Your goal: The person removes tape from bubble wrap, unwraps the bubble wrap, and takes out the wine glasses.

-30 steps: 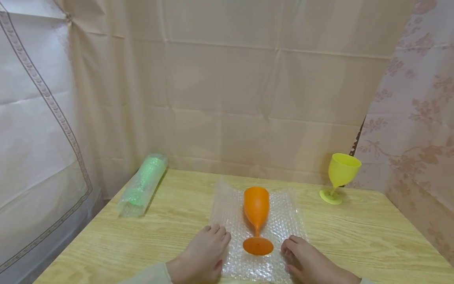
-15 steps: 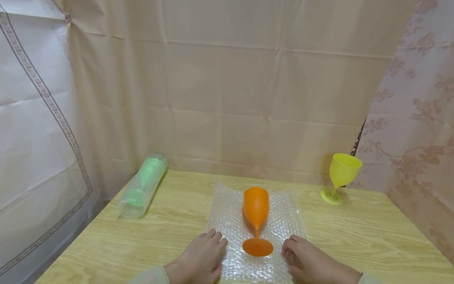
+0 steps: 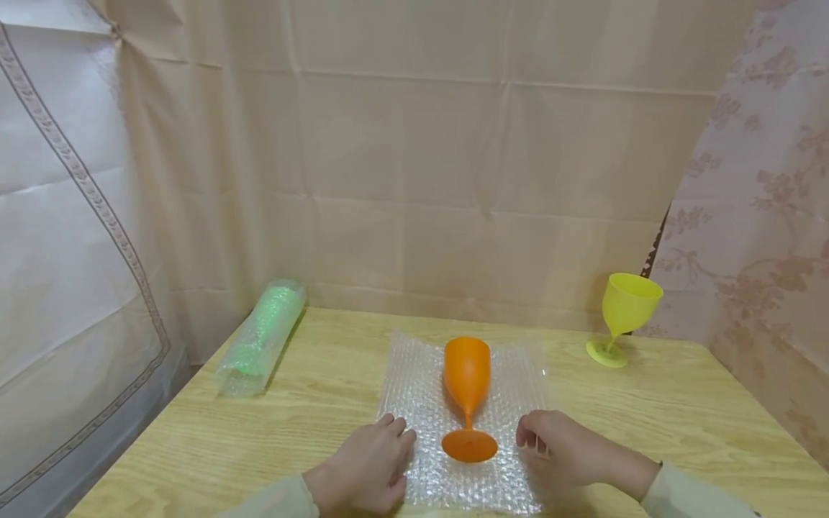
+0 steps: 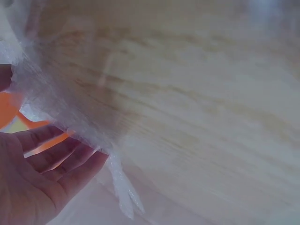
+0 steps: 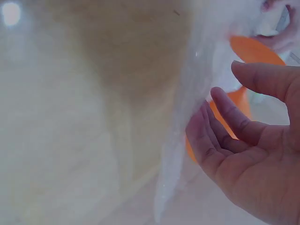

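An orange goblet (image 3: pixel 468 374) lies on its side over a sheet of bubble wrap (image 3: pixel 427 475), its foot toward me and its bowl pointing away. My left hand (image 3: pixel 369 460) is at the sheet's left edge; in the left wrist view its fairly straight fingers (image 4: pixel 77 164) meet the wrap (image 4: pixel 61 108). At the right edge is my right hand (image 3: pixel 563 446). Its fingers (image 5: pixel 201 138) are loosely bent in the right wrist view, fingertips right at the wrap's edge (image 5: pixel 180 122), with the thumb (image 5: pixel 262 77) held apart. Neither hand touches the goblet.
At the table's back left lies a green object rolled in bubble wrap (image 3: pixel 265 331). A yellow goblet (image 3: pixel 628 306) stands upright at the back right. The wood-grain table (image 3: pixel 259 446) is backed by a beige cloth (image 3: pixel 401 158), with more cloth hanging on both sides.
My right hand has shifted slightly up and turned at the sheet's right edge. My left hand drew back a little at first, then stayed nearly still. The orange goblet stays where it lay.
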Demonstrator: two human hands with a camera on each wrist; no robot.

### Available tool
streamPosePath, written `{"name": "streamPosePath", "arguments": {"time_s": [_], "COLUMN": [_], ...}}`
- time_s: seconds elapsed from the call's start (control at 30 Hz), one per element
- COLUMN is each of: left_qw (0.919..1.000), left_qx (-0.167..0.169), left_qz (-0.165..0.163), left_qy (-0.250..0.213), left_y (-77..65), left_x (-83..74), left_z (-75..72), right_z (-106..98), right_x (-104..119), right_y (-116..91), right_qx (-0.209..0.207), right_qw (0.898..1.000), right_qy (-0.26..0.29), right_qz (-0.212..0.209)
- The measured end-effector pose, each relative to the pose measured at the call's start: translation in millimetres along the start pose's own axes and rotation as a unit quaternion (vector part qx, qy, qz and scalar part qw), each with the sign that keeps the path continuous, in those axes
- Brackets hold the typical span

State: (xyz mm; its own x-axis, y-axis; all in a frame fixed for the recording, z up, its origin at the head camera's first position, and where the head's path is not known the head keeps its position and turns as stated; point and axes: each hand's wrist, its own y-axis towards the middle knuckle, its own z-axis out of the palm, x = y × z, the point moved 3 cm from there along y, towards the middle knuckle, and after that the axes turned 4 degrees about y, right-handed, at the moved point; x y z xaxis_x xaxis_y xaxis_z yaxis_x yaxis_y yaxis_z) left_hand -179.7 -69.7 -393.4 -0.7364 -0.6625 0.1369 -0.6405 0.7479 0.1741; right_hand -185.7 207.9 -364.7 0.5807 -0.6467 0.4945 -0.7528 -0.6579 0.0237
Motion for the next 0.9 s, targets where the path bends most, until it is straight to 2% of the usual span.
{"name": "streamPosePath", "arguments": {"time_s": [0.13,0.3,0.47,0.67,0.8,0.9], "left_qw": [0.9999,0.9997,0.9997,0.9998,0.9999,1.0], "left_qx": [-0.012,-0.007,0.0,0.011,0.01,0.009], "left_qz": [-0.001,-0.008,-0.011,-0.012,-0.005,-0.002], "left_qy": [0.006,0.022,0.023,0.012,0.005,0.003], "left_y": [0.5,1.6,1.3,1.2,1.5,1.6], "left_x": [0.5,0.2,-0.1,-0.8,-2.5,-4.6], "left_z": [-1.7,-4.7,-6.2,-3.8,-2.3,-2.8], "right_z": [-18,-41,-58,-69,-70,-71], "right_x": [8,21,30,27,17,11], "right_y": [12,34,60,93,110,119], "right_qx": [-0.006,-0.015,-0.015,-0.04,-0.048,-0.048], "right_qw": [0.999,0.998,0.996,0.982,0.971,0.965], "right_qy": [-0.027,-0.057,-0.057,-0.047,-0.025,-0.018], "right_qz": [-0.016,-0.02,0.063,0.18,0.234,0.255]}}
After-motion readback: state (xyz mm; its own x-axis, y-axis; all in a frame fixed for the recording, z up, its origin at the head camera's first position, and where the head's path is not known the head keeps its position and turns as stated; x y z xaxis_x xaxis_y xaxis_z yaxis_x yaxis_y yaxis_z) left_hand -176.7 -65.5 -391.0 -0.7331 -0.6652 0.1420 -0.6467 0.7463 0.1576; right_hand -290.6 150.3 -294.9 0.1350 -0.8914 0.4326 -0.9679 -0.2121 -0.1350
